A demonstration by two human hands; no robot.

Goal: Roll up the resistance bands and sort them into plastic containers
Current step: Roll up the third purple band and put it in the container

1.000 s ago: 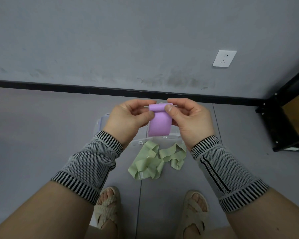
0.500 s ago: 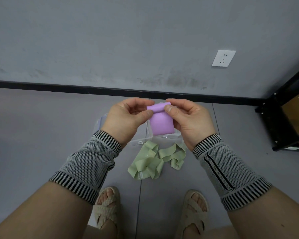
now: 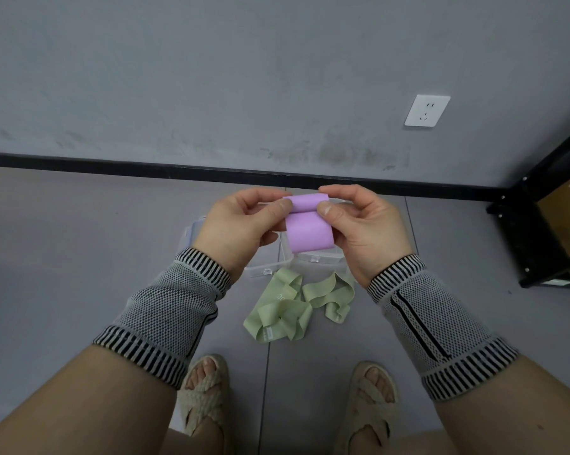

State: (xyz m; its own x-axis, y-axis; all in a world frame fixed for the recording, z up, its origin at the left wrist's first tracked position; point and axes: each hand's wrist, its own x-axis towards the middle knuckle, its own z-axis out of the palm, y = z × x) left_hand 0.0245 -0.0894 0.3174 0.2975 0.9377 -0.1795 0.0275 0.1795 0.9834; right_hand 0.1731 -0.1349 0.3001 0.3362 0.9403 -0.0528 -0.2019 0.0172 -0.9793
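A purple resistance band [image 3: 309, 230] is held in the air between both hands, its top wound into a small roll and a short flat tail hanging below. My left hand [image 3: 240, 224] pinches the roll's left end and my right hand [image 3: 365, 224] pinches its right end. Below them, on the grey floor, lie two loose pale green resistance bands [image 3: 290, 307] in a crumpled heap. Clear plastic containers [image 3: 260, 269] sit on the floor just behind the green bands, mostly hidden by my hands.
A grey wall with a black skirting strip [image 3: 145, 167] runs across ahead, with a white socket [image 3: 427, 110] on it. A black metal shelf frame [image 3: 520, 231] holding a cardboard box stands at the right. My sandalled feet [image 3: 208, 392] are near the bottom.
The purple band's hanging tail has grown shorter as the roll at the top took up more of it. Both hands stay in nearly the same place.
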